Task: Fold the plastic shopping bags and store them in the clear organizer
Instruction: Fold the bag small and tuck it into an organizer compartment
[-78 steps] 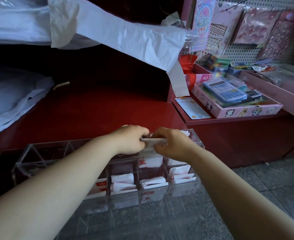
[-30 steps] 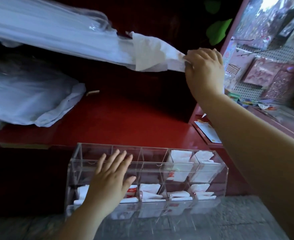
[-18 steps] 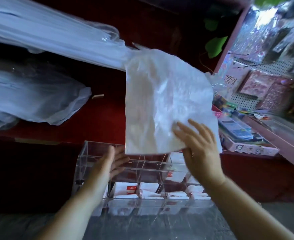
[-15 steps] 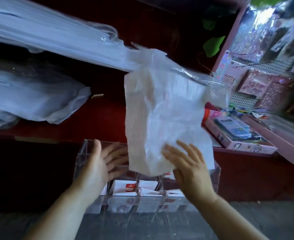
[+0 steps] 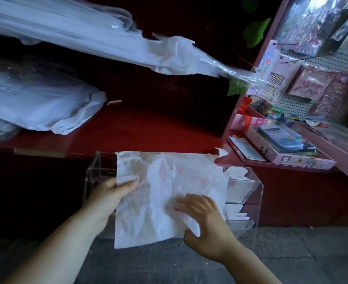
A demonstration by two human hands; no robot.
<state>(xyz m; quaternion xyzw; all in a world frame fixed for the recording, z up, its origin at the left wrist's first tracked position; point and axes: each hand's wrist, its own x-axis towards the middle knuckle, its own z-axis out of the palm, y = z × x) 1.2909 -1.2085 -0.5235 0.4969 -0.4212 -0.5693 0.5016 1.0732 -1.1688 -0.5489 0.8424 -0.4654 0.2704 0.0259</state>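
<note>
Your left hand (image 5: 111,193) pinches the plastic bag (image 5: 164,193) by its left edge while your right hand (image 5: 205,220), fingers spread, seems to clamp its lower right corner above the clear organizer (image 5: 258,193), so uneven pulling could skew the fold.

**A small stationery and gift shop**

A pegboard (image 5: 333,58) on the right hangs with packets of stickers (image 5: 310,84). Below it a pink tray (image 5: 298,161) holds a calculator (image 5: 280,137), beside what looks like a price tag (image 5: 260,121) marked 40. Bundled plastic bags (image 5: 35,103) lie on the red tabletop (image 5: 148,128).
</note>
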